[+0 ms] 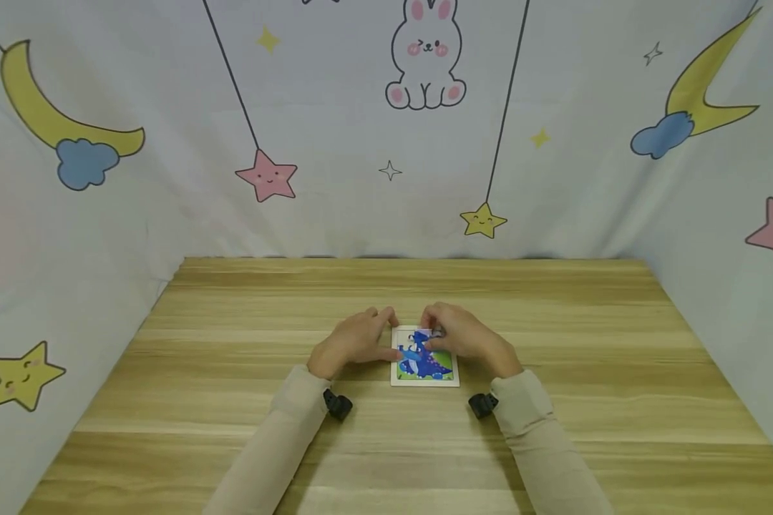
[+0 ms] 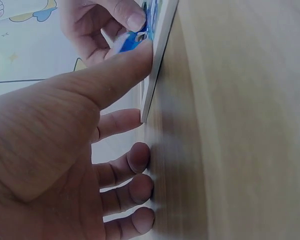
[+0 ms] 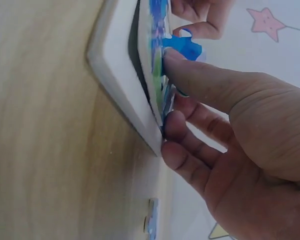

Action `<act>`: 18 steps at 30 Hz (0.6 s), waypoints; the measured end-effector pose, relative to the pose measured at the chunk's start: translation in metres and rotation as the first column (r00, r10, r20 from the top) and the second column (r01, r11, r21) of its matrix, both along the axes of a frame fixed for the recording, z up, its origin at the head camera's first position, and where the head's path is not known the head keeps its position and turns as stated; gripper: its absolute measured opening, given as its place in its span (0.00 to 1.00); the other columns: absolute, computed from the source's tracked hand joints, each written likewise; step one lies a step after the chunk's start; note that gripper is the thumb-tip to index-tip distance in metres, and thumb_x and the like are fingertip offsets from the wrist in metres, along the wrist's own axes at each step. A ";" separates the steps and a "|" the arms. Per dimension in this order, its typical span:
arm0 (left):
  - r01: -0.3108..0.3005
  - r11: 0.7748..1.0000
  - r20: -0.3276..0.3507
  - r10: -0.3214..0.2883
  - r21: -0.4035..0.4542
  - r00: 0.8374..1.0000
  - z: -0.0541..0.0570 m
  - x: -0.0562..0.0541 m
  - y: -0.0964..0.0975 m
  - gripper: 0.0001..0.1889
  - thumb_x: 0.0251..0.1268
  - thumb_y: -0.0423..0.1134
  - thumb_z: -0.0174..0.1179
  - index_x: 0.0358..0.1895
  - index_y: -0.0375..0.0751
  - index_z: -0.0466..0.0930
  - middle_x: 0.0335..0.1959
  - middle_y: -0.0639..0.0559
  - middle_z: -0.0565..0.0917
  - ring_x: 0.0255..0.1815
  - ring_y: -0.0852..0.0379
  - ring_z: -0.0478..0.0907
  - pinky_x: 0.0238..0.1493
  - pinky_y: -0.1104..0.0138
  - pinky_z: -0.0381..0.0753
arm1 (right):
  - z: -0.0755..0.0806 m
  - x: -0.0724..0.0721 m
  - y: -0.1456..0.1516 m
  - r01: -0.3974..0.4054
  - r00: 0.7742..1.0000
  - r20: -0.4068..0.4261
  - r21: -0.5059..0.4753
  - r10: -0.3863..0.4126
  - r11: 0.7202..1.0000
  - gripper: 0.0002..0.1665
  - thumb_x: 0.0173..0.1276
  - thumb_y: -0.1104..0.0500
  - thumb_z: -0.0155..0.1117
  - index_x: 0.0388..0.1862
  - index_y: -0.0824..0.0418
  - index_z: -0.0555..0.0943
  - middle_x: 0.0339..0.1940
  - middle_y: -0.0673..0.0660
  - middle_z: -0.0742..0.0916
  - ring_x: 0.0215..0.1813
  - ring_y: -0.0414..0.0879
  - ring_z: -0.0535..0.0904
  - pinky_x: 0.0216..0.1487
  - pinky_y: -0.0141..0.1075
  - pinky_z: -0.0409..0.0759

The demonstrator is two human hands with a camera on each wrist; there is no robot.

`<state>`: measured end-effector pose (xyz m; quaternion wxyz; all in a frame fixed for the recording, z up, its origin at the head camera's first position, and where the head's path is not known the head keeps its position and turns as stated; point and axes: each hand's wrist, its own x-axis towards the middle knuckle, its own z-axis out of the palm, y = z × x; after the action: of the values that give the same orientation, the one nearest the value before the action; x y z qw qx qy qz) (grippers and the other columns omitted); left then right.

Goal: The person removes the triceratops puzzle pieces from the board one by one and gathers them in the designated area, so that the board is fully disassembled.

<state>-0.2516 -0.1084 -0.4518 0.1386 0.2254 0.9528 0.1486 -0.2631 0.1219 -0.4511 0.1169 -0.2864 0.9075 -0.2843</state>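
Over my feed I see the puzzle (image 1: 427,366) lying midway across the worktop (image 1: 618,400) — at its two o'clock, the right hand (image 1: 467,335) pinches a blue piece (image 3: 189,48); at ten o'clock, the left hand (image 1: 356,338) is loosely spread — thumb and forefinger touching the puzzle.

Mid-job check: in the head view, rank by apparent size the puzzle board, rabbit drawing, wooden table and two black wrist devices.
1. Wooden table
2. Rabbit drawing, ears cut off by the frame
3. Puzzle board, partly covered
4. Left wrist device and right wrist device: too alike to rank
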 end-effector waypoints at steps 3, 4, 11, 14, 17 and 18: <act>-0.003 1.000 0.005 0.003 -0.001 1.000 0.001 0.000 0.000 0.30 0.60 0.60 0.68 0.59 0.51 0.70 0.42 0.50 0.76 0.38 0.54 0.73 0.41 0.58 0.76 | 0.003 0.001 0.000 -0.004 1.000 -0.007 0.023 0.004 1.000 0.07 0.68 0.61 0.70 0.36 0.56 0.78 0.38 0.50 0.80 0.41 0.45 0.74 0.45 0.41 0.75; -0.002 1.000 0.005 0.002 -0.002 1.000 0.001 0.000 0.000 0.30 0.61 0.60 0.68 0.60 0.51 0.70 0.42 0.50 0.76 0.38 0.54 0.73 0.41 0.58 0.76 | 0.004 0.001 0.000 -0.006 1.000 -0.009 0.029 0.006 1.000 0.06 0.69 0.61 0.68 0.35 0.55 0.79 0.38 0.50 0.81 0.41 0.44 0.75 0.46 0.42 0.75; 0.003 1.000 -0.006 -0.003 0.002 1.000 0.001 0.000 0.001 0.30 0.61 0.59 0.68 0.59 0.50 0.70 0.41 0.49 0.75 0.37 0.53 0.72 0.41 0.58 0.75 | 0.016 0.004 0.002 0.025 0.999 0.022 0.016 -0.026 1.000 0.07 0.73 0.61 0.64 0.32 0.54 0.79 0.39 0.51 0.86 0.41 0.45 0.80 0.44 0.41 0.78; 0.001 1.000 -0.005 -0.001 -0.001 1.000 0.000 0.000 0.000 0.30 0.61 0.59 0.68 0.59 0.50 0.70 0.41 0.49 0.75 0.37 0.53 0.72 0.41 0.59 0.75 | 0.020 0.005 0.005 0.034 0.998 0.044 0.014 -0.034 0.999 0.07 0.74 0.60 0.63 0.33 0.54 0.79 0.41 0.51 0.86 0.45 0.45 0.81 0.48 0.43 0.79; -0.002 1.000 0.000 0.002 0.000 1.000 0.001 -0.001 0.000 0.30 0.60 0.59 0.69 0.59 0.50 0.70 0.41 0.50 0.75 0.37 0.53 0.72 0.40 0.58 0.75 | 0.023 0.004 0.010 0.042 0.997 0.071 -0.004 -0.041 0.999 0.06 0.75 0.59 0.62 0.35 0.54 0.80 0.43 0.51 0.86 0.48 0.46 0.81 0.50 0.44 0.79; -0.003 1.000 0.003 0.003 0.000 1.000 0.002 -0.001 0.000 0.30 0.60 0.59 0.69 0.59 0.50 0.70 0.40 0.50 0.75 0.37 0.53 0.72 0.40 0.59 0.74 | 0.023 0.004 0.013 0.045 0.996 0.077 -0.014 -0.044 0.999 0.05 0.75 0.59 0.62 0.35 0.54 0.80 0.43 0.51 0.86 0.48 0.46 0.81 0.50 0.44 0.79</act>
<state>-0.2522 -0.1083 -0.4502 0.1397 0.2240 0.9529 0.1492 -0.2594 0.1345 -0.4277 0.1432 -0.2558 0.9061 -0.3050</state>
